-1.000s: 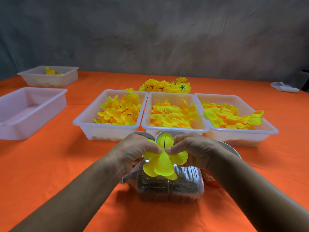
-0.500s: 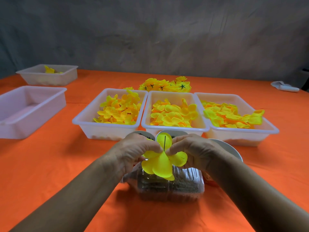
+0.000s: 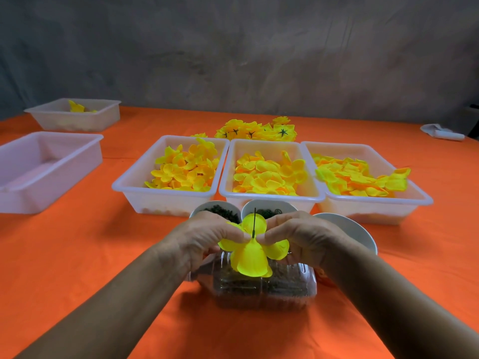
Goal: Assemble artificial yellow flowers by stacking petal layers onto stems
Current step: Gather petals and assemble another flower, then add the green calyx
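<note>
A yellow petal layer point(image 3: 250, 257) is threaded on a thin dark stem point(image 3: 254, 222) that sticks up between my hands. My left hand point(image 3: 204, 238) pinches the layer from the left and my right hand point(image 3: 298, 235) pinches it from the right, fingertips meeting at the stem's base. Three white trays of loose yellow petals lie behind: left tray point(image 3: 134, 189), middle tray point(image 3: 269, 196), right tray point(image 3: 414, 200). A heap of finished yellow flowers point(image 3: 255, 129) lies beyond them.
A clear plastic box point(image 3: 264, 286) of dark parts sits under my hands. Small white bowls point(image 3: 347, 229) of dark pieces stand just behind. An empty white tray point(image 3: 46, 167) and a farther tray point(image 3: 75, 114) are at the left. A white object point(image 3: 443, 132) lies far right on the orange cloth.
Both hands stayed together on the petal layer. The petals shifted slightly lower on the stem and the front petal hangs a little further down.
</note>
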Motion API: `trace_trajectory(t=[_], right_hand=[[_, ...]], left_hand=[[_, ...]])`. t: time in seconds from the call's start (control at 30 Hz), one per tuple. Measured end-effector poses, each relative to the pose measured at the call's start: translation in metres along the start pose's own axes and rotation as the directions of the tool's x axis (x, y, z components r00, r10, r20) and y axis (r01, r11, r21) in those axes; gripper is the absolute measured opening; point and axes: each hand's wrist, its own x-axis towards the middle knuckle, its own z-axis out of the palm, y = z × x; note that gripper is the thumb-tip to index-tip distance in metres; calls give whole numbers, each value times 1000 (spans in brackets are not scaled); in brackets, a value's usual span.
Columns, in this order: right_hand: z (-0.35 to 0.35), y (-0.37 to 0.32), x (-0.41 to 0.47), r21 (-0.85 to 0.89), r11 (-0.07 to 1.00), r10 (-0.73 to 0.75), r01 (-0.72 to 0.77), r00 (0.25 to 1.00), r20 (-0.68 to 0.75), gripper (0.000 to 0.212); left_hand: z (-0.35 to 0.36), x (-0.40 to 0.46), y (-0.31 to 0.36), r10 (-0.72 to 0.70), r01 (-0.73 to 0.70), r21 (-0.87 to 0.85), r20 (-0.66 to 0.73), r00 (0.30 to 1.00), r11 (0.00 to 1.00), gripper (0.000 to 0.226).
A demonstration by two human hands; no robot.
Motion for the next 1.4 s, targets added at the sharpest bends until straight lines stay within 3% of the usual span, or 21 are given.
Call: trace_trajectory(t=[0.17,0.3,0.33,0.4,0.5,0.6,0.67,0.83,1.0,1.3,1.4], right_hand=[[1,2,-3,23,999,-27,27,1000,-9,12],[3,3,-10,-15,997,-76,75,992,-103,21],[4,4,-11,-23,996,-84,82,987,-138,30],[7,4,-15,-38,994,-110,104,975,-191,44],[10,2,-20,-37,987,-161,157,962,-222,48],[10,-2,-24,-64,982,-187,177,957,-224,44],[10,-2,-25,-96,980,-192,175,957,-216,43],[10,3,-22,-81,983,-178,164,964,-199,32],[6,11,-23,-108,974,-216,198,957,-194,18],[12,21,-22,-315,849,-508,424,818,-269,9],[14,23,-24,-249,855,-512,454,815,-271,8]], left_hand=[[4,-8,6,15,-15,-9,-41,999,1000,58],[6,-11,5,107,-108,-6,-65,992,994,15],[6,-14,5,151,-152,-6,-91,984,988,16],[8,-19,4,264,-260,44,-170,950,965,23],[10,-26,2,448,-410,190,-251,858,892,35],[10,-30,3,614,-524,353,-224,757,775,33],[11,-31,4,667,-561,423,-155,729,711,26],[19,-24,2,652,-549,448,-107,751,706,12],[19,-18,-4,635,-574,328,-120,763,751,14],[23,-11,-14,673,-636,224,-174,719,738,17],[23,-11,-16,679,-652,193,-166,715,733,19]])
